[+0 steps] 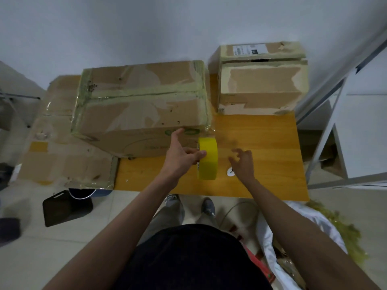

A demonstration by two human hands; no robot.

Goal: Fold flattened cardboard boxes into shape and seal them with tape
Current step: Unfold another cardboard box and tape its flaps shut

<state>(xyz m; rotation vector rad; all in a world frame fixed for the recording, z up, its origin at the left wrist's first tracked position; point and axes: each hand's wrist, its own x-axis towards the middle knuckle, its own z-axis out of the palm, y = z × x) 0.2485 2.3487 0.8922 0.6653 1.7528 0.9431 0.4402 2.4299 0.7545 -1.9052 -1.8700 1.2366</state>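
A large folded cardboard box (138, 105) with yellowish tape along its seams stands on the left half of the wooden table (261, 143). A yellow tape roll (208, 161) stands on edge in front of the box's near right corner. My left hand (181, 154) grips the roll from the left, thumb on its rim, index finger stretched toward the box's front face. A thin strip of clear tape seems to run from the roll up to the box corner. My right hand (243, 162) hovers just right of the roll, fingers spread and blurred, holding nothing.
A smaller taped box (261, 80) stands at the table's back right. Flattened cardboard (62, 160) lies left of the table. A white metal frame (326, 126) rises on the right. On the floor sit a black container (67, 208), a bucket and a white bag (293, 237).
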